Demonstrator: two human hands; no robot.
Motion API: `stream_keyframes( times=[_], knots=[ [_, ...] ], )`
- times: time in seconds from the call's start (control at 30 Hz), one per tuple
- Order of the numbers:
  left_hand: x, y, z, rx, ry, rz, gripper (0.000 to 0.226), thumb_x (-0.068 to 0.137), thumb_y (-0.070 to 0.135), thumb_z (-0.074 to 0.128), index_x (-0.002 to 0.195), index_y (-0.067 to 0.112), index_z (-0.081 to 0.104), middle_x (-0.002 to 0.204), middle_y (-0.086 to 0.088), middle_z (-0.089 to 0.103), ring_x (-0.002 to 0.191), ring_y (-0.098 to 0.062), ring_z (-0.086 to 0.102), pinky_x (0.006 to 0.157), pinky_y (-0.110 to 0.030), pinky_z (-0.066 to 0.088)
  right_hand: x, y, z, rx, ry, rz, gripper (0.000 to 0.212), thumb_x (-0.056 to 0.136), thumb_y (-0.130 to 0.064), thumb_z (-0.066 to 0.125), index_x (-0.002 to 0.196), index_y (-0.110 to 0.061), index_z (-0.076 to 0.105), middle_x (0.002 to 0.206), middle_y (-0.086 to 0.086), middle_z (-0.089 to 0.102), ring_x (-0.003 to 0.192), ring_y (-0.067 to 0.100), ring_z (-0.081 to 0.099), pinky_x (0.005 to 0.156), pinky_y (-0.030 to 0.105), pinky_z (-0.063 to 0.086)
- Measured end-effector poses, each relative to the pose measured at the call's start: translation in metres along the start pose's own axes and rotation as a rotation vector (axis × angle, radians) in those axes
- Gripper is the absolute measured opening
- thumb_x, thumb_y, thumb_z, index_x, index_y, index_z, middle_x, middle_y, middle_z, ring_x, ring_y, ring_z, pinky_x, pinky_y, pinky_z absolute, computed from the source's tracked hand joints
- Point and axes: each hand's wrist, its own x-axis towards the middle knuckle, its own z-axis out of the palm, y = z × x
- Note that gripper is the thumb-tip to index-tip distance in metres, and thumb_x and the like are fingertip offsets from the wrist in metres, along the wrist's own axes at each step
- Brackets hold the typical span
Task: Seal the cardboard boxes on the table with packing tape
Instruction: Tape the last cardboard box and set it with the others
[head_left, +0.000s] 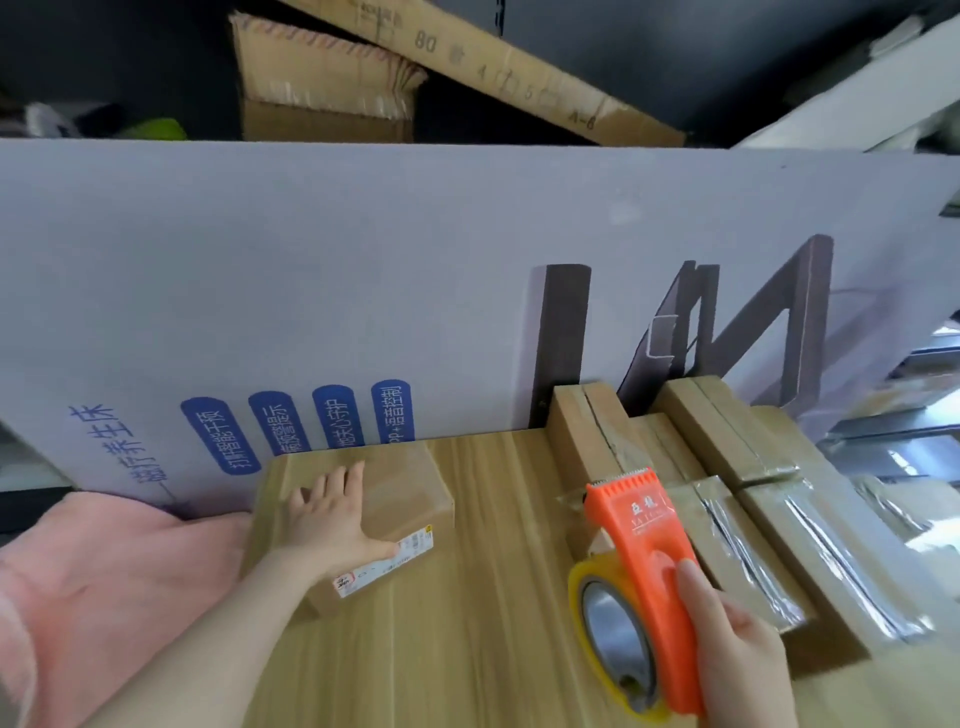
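Note:
A small brown cardboard box (410, 488) with a white shipping label (410, 551) lies on the wooden table (493, 597), left of centre. My left hand (330, 519) rests flat on its top, fingers straight and spread. My right hand (737, 649) grips an orange tape dispenser (644, 545) that carries a roll of clear yellowish packing tape (597, 623). The dispenser's toothed blade points away from me, towards the boxes at the right. A short loose end of tape hangs by the blade.
Several taped cardboard boxes (753, 519) are stacked at the table's right side. A large white printed carton (363, 291) stands upright along the back edge. Pink cloth (104, 571) lies at the left. Flattened brown cartons (332, 78) lean behind.

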Motion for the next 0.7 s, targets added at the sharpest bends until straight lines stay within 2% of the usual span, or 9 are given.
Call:
stream_keyframes(
  times=[0.1, 0.2, 0.33, 0.4, 0.5, 0.57, 0.7],
  knots=[
    [-0.047, 0.031, 0.009, -0.029, -0.010, -0.020, 0.131, 0.046, 0.086, 0.044, 0.151, 0.022, 0.000, 0.154, 0.002, 0.018, 0.138, -0.019, 0.022, 0.111, -0.047, 0.016, -0.010, -0.008, -0.029, 0.048, -0.014, -0.075, 0.031, 0.087, -0.031, 0.069, 0.065, -0.009, 0.067, 0.051, 0.004, 0.061, 0.046, 0.017, 0.054, 0.048, 0.025, 0.046],
    [-0.093, 0.057, 0.013, -0.036, -0.036, -0.024, 0.132, 0.042, 0.086, 0.044, 0.151, 0.025, 0.003, 0.150, 0.008, 0.022, 0.134, -0.014, 0.026, 0.110, -0.044, 0.018, -0.023, -0.017, -0.061, 0.109, 0.077, -0.178, 0.043, 0.085, -0.028, 0.069, 0.048, -0.006, 0.067, 0.042, 0.007, 0.053, 0.035, 0.011, 0.044, 0.036, 0.014, 0.033],
    [-0.149, 0.094, 0.012, -0.085, -0.020, -0.090, 0.136, 0.037, 0.092, 0.041, 0.151, 0.029, 0.003, 0.150, 0.014, 0.021, 0.135, -0.010, 0.026, 0.106, -0.037, 0.025, -0.036, -0.029, -0.109, 0.139, 0.047, -0.218, 0.040, 0.082, -0.031, 0.071, 0.060, 0.003, 0.069, 0.046, 0.014, 0.056, 0.039, 0.013, 0.047, 0.040, 0.019, 0.036],
    [-0.174, 0.119, 0.004, -0.106, -0.026, -0.126, 0.137, 0.036, 0.092, 0.041, 0.151, 0.029, -0.001, 0.152, 0.013, 0.017, 0.137, -0.011, 0.023, 0.108, -0.038, 0.024, -0.038, -0.030, -0.138, 0.134, 0.018, -0.232, 0.041, 0.082, -0.030, 0.071, 0.058, 0.002, 0.068, 0.047, 0.015, 0.057, 0.043, 0.016, 0.049, 0.046, 0.024, 0.036],
    [-0.208, 0.163, -0.006, -0.102, -0.024, -0.137, 0.136, 0.038, 0.090, 0.043, 0.151, 0.030, -0.005, 0.155, 0.013, 0.011, 0.140, -0.011, 0.019, 0.110, -0.039, 0.022, -0.039, -0.029, -0.186, 0.092, -0.056, -0.224, 0.042, 0.083, -0.035, 0.071, 0.056, -0.002, 0.069, 0.049, 0.016, 0.060, 0.042, 0.017, 0.051, 0.045, 0.023, 0.037],
    [-0.230, 0.195, -0.009, -0.098, -0.001, -0.141, 0.136, 0.038, 0.090, 0.041, 0.151, 0.030, -0.005, 0.154, 0.013, 0.012, 0.140, -0.010, 0.019, 0.109, -0.038, 0.023, -0.039, -0.026, -0.217, 0.083, -0.124, -0.206, 0.037, 0.080, -0.040, 0.071, 0.060, -0.009, 0.074, 0.058, 0.020, 0.067, 0.045, 0.018, 0.058, 0.048, 0.025, 0.042],
    [-0.273, 0.264, 0.002, -0.112, 0.058, -0.145, 0.136, 0.038, 0.092, 0.040, 0.152, 0.029, -0.001, 0.153, 0.013, 0.016, 0.138, -0.010, 0.022, 0.108, -0.037, 0.024, -0.032, -0.011, -0.278, 0.109, -0.169, -0.212, 0.039, 0.083, -0.035, 0.071, 0.062, -0.002, 0.071, 0.056, 0.019, 0.066, 0.044, 0.014, 0.056, 0.042, 0.020, 0.040]
  ],
)
